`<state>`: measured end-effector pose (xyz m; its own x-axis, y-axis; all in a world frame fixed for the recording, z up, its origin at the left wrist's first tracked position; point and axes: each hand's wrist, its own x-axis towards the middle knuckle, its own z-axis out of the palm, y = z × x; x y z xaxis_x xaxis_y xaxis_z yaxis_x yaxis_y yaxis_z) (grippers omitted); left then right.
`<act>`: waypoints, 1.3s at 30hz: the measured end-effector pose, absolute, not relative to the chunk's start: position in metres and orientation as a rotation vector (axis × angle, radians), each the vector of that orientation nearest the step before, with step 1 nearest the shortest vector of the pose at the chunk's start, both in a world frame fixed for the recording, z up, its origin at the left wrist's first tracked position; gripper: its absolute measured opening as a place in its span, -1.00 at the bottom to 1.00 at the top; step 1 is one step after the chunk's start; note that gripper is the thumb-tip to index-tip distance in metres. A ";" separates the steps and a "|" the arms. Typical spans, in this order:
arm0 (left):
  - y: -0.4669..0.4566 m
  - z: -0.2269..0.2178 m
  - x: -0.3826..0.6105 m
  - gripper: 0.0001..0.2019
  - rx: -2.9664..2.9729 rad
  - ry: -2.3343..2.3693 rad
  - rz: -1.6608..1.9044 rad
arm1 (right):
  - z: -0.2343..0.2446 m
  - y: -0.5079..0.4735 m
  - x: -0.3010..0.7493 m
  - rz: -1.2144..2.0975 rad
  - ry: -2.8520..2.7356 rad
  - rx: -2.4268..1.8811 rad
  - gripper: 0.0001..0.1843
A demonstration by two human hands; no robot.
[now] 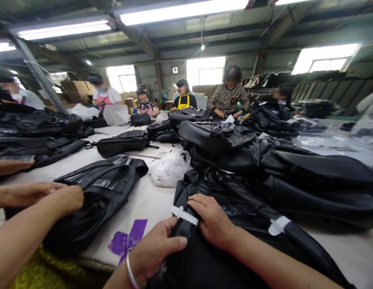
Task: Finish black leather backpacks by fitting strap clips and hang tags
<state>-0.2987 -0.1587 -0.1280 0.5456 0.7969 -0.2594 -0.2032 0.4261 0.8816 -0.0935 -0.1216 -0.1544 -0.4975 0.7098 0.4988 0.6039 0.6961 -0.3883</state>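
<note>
A black backpack (pixel 246 237) lies in front of me, its shoulder straps facing up. One shoulder strap (pixel 186 230) has a white paper band with a toothed edge (pixel 186 216) across it. My left hand (pixel 157 251), with a silver bangle at the wrist, grips this strap's left edge, thumb on top and the other fingers mostly hidden. From the right, my right hand (pixel 215 220) curls its fingers over the same strap beside the band; its thumb is partly hidden. A similar white band (pixel 279 225) sits on the other strap (pixel 306 245).
At left, a co-worker's hands (pixel 62 198) work on another black backpack (pixel 114 188). Stacked black bags (pixel 294 180) stand at right. A clear bag of white pieces (pixel 170 166) and purple tape (pixel 129 239) are on the table (pixel 144 200). Several people sit or stand across it.
</note>
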 end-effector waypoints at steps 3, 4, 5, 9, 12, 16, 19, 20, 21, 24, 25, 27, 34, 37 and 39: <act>-0.168 -0.129 -0.294 -0.59 0.950 0.827 0.729 | -0.155 -0.145 -0.087 0.192 -2.125 -0.978 -0.52; -0.171 -0.130 -0.292 -0.59 0.951 0.858 0.731 | -0.155 -0.153 -0.086 0.206 -2.085 -0.978 -0.57; -0.172 -0.131 -0.290 -0.59 0.955 0.882 0.733 | -0.154 -0.160 -0.085 0.233 -2.052 -0.980 -0.61; -0.176 -0.133 -0.284 -0.59 0.995 0.949 0.744 | -0.152 -0.180 -0.083 0.355 -2.039 -0.968 -0.68; -0.176 -0.136 -0.283 -0.63 1.013 0.981 0.742 | -0.151 -0.185 -0.082 0.325 -2.098 -0.956 -0.69; -0.176 -0.140 -0.283 -0.73 1.048 1.008 0.737 | -0.151 -0.186 -0.082 0.222 -2.149 -0.960 -0.69; -0.176 -0.140 -0.283 -0.76 1.071 1.014 0.728 | -0.153 -0.189 -0.085 0.201 -2.176 -0.953 -0.72; -0.175 -0.140 -0.283 -0.76 1.071 1.015 0.722 | -0.153 -0.190 -0.086 0.204 -2.196 -0.917 -0.73; -0.175 -0.140 -0.282 -0.75 1.068 1.015 0.717 | -0.154 -0.191 -0.088 0.206 -2.217 -0.857 -0.75; -0.175 -0.140 -0.283 -0.73 1.027 0.997 0.728 | -0.154 -0.193 -0.089 0.183 -2.227 -0.653 -0.80; -0.175 -0.141 -0.283 -0.73 1.001 0.980 0.735 | -0.154 -0.193 -0.089 0.182 -2.207 -0.647 -0.78; -0.175 -0.143 -0.283 -0.70 0.951 0.946 0.738 | -0.152 -0.194 -0.088 0.218 -2.157 -0.765 -0.74; -0.174 -0.142 -0.287 -0.65 0.951 1.019 0.728 | -0.139 -0.196 -0.077 0.732 -2.274 -0.518 -0.58; -0.169 -0.155 -0.301 -0.62 0.924 1.126 0.784 | -0.126 -0.200 -0.058 0.615 -2.183 -0.735 -0.70; -0.160 -0.174 -0.316 -0.58 0.935 1.247 0.868 | -0.118 -0.203 -0.035 0.493 -2.038 -0.967 -0.80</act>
